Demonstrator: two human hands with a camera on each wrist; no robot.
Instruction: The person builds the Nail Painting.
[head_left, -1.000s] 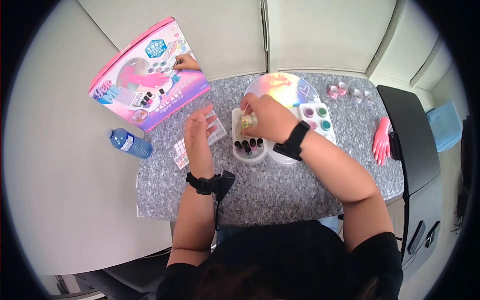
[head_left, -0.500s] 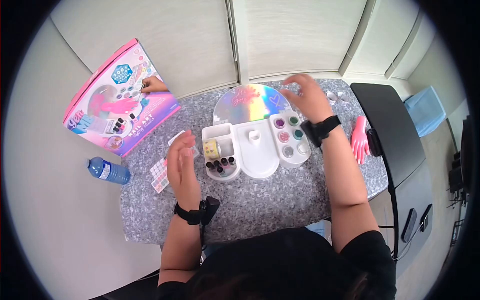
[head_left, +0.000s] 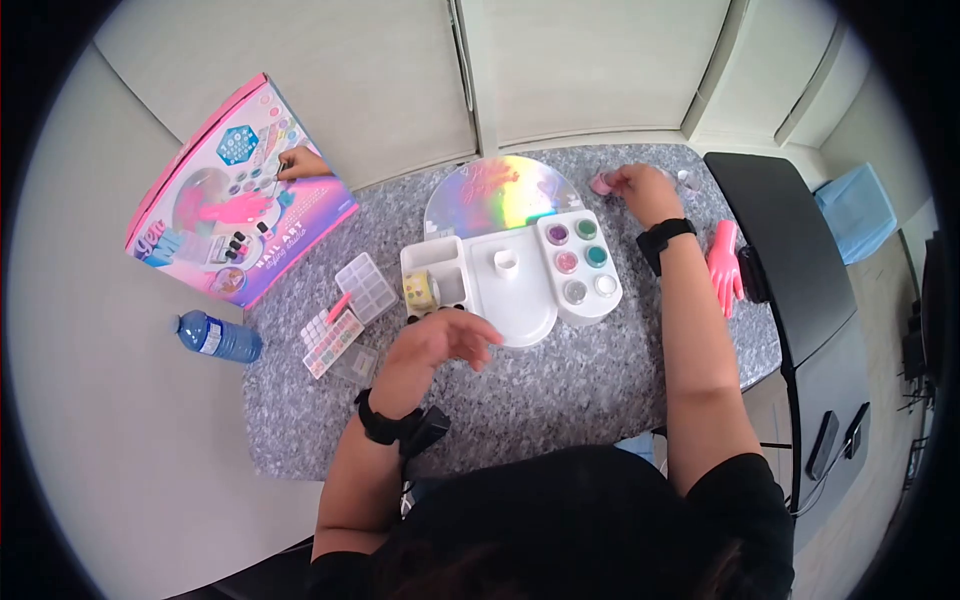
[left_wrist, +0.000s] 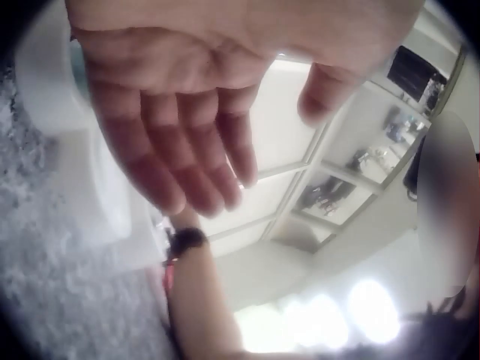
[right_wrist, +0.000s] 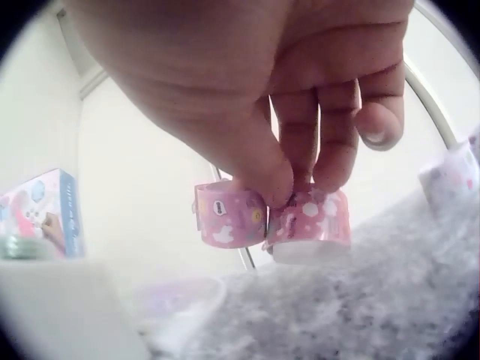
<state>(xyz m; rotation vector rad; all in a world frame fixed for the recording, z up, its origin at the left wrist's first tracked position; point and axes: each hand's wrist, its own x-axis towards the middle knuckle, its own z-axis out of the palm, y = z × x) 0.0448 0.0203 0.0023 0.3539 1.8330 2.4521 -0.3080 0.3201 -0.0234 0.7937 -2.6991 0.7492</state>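
At the back right of the table, my right hand (head_left: 645, 192) pinches two small rolls of pink patterned tape. In the right wrist view the thumb overlaps both the left roll (right_wrist: 232, 217) and the right roll (right_wrist: 311, 225), with fingers behind them. My left hand (head_left: 437, 345), fingers loosely bent and holding nothing, hovers at the front left of a white tray (head_left: 520, 325). It hides most of the black-capped nail polish bottles (head_left: 412, 320). A yellow patterned tape roll (head_left: 420, 290) sits in the tray's left section. Glitter pots (head_left: 566, 262) fill the right section.
A shiny half-round panel (head_left: 490, 195) stands behind the tray. Left of it lie a clear compartment box (head_left: 366, 290) and a sticker sheet (head_left: 333, 345). Farther out are a water bottle (head_left: 218, 337) and a large box (head_left: 240, 195). A pink model hand (head_left: 724, 268) lies at right.
My right hand has let go of the yellow tape roll in the tray and moved right to grip the pink rolls. My left hand has swung right, over the tray's front edge.
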